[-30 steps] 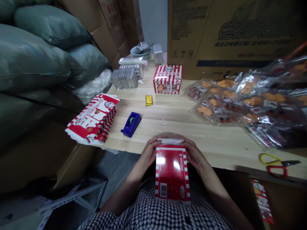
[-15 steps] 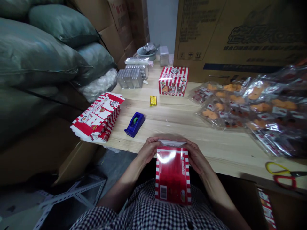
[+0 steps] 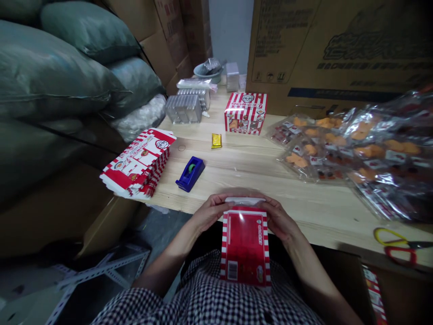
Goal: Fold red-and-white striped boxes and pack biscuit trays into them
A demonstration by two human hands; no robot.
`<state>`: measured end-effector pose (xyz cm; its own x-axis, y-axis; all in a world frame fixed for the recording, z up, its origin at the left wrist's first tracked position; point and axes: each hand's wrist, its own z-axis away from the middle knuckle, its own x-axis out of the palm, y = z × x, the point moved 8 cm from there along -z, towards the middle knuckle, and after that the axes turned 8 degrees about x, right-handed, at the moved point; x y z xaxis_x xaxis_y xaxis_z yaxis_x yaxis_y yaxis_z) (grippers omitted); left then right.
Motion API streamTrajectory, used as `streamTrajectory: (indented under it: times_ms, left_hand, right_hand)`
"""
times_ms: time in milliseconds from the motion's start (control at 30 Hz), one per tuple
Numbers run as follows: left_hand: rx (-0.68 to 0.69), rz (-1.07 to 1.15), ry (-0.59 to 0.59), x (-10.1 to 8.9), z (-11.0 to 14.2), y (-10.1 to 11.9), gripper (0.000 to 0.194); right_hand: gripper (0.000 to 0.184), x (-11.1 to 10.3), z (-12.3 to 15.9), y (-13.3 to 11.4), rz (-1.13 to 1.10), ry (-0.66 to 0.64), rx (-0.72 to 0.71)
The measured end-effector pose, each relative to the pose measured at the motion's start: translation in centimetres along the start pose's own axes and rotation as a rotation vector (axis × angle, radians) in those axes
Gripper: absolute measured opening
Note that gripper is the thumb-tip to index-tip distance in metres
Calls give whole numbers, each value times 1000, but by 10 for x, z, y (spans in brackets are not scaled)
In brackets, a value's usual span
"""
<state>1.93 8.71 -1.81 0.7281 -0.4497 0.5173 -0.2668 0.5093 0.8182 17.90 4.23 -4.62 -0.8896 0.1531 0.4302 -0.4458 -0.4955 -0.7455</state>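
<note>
A red cardboard box (image 3: 246,246) with white striped edges and a barcode is held upright between my hands, close to my lap. Its white end flap (image 3: 245,201) points away from me at the top. My left hand (image 3: 214,210) is closed on the upper left corner, thumb on the flap's edge. On the upper right corner, my right hand (image 3: 275,216) grips in the same way. The fingers behind the box are hidden. Beyond my hands lie a blue tape dispenser (image 3: 190,174) and a small yellow packet (image 3: 216,141).
Flattened red-and-white cartons (image 3: 138,162) are stacked at the left table edge. A made-up striped box (image 3: 246,113) stands at the back. Clear bags with orange pieces (image 3: 331,146) cover the right side, with scissors (image 3: 402,246) nearer me. Large sacks (image 3: 50,85) pile up at the left.
My thumbs have moved inward along the top edge of the box, beside the flap. The bright glare on the box has mostly gone, and the view has shifted slightly.
</note>
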Motion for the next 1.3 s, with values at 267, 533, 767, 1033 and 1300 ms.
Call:
streamTrajectory:
  times_ms: [267, 533, 767, 1033, 1300]
  left_hand:
    - [23, -172, -65, -15, -3, 10, 45]
    - [3, -199, 25, -31, -11, -2, 37]
    - [-4, -308, -96, -28, -18, 15, 33]
    - [-79, -283, -129, -25, -23, 6, 39]
    - [-91, -297, -110, -16, -28, 9, 32]
  right_hand:
    - [31, 7, -3, -5, 22, -58, -40]
    - [30, 10, 0, -12, 165, -180, -66]
    - [24, 13, -11, -17, 184, -88, -94]
    - [35, 19, -21, 6, -75, -137, 185]
    - [34, 18, -22, 6, -60, -121, 233]
